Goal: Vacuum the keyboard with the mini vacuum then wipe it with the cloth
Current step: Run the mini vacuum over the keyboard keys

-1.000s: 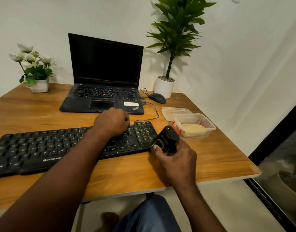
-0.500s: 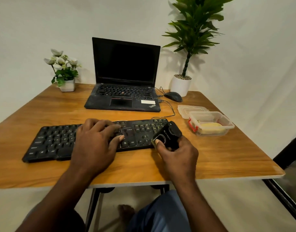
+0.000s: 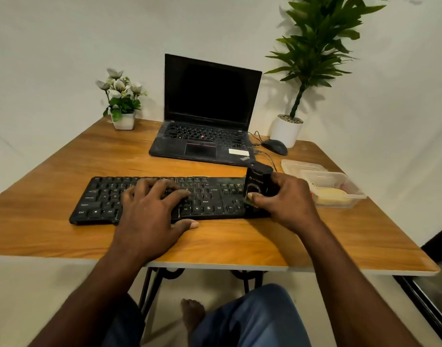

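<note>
While gripping mini vacuum [image 3: 258, 184] in right hand [image 3: 287, 206] over right end of keyboard [image 3: 214, 196], steadying mid-keys with flat, spread left hand [image 3: 149, 214]. Probably sweeping leftward next, along long axis.

Soft, fairly bright indoor light, no hard glare. Tall plant [image 3: 315, 41] throws 1 diffuse shadow on the wall [image 3: 64, 46] behind it & a bit left, so light looks to come from front-right. Faint shadow under the left hand [image 3: 149, 216] on the table [image 3: 240, 244]; mild sheen on the wood. Wide-angle lens bows table edges, esp. at corners. Black mini vacuum [image 3: 258, 186] & keyboard [image 3: 214, 196] lose detail, key legends soft. Bottom-right corner dim.
</note>
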{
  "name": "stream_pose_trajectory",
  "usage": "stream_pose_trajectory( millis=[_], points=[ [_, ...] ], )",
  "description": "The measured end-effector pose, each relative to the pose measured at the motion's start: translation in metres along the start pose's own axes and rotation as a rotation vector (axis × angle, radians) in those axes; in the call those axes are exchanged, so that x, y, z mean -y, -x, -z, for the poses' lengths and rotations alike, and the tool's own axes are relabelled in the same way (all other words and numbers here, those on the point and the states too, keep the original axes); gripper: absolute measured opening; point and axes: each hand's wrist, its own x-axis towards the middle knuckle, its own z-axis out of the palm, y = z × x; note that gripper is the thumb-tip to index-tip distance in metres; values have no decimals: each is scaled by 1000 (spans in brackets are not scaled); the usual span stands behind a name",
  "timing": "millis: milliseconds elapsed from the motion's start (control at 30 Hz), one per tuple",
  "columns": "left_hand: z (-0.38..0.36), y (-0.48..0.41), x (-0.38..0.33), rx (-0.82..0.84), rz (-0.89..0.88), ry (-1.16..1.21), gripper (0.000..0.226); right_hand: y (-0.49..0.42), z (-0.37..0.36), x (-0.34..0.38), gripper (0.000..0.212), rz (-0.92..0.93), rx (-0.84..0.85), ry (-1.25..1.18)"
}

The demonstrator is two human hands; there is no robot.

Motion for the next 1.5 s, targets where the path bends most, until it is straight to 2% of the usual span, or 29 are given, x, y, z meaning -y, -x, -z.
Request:
stream_pose_trajectory(
  millis=[100, 167, 267, 400, 500, 567, 633, 733, 767, 900, 1000, 1100, 1233, 1367, 1433, 1500],
  points=[
    [-2, 0, 0, -11, 20, 1, 71, -15, 16, 0, 46, 8, 303, 98],
    [-3, -2, 0, -8, 30, -13, 71, -24, 28, 2, 41, 2, 391, 86],
    [-4, -3, 1, 1, 19, -20, 69, -30, 23, 3, 39, 53, 315, 105],
    [-5, -3, 1, -3, 21, -13, 68, -34, 21, 2, 40, 52, 419, 113],
    [-4, -4, 2, -2, 15, -8, 68, -37, 20, 3, 39, 68, 355, 114],
    [-4, -3, 2, -7, 19, 5, 68, -39, 18, 6, 40, 67, 393, 154],
    [-4, -3, 1, -10, 24, 11, 68, -42, 15, 9, 36, 62, 437, 97],
    [-4, -3, 1, -8, 29, 11, 68, -44, 1, 15, 42, 62, 290, 35],
    [-4, -3, 1, -8, 30, 15, 69, -44, -3, 17, 45, 65, 289, 57],
    [-2, -3, 1, -1, 35, 18, 69, -37, 5, 16, 39, 43, 455, 72],
    [-4, -3, 3, -3, 35, 36, 69, -16, 15, 10, 40, 16, 366, 47],
    [-4, -9, 3, 0, 40, 71, 71, 13, 16, 2, 35, -46, 416, -146],
    [-6, -21, 3, -9, 33, 40, 70, 44, -6, -6, 40, -189, 226, -501],
    [-9, -17, -1, -102, 19, 10, 64, 51, -29, -6, 37, -262, 138, -690],
    [-9, -11, -9, -158, -5, 145, 56, 47, -33, -6, 41, -275, 107, -797],
    [-6, -6, -23, -129, 24, 404, 55, 43, -36, -4, 40, -295, 84, -869]
  ],
)
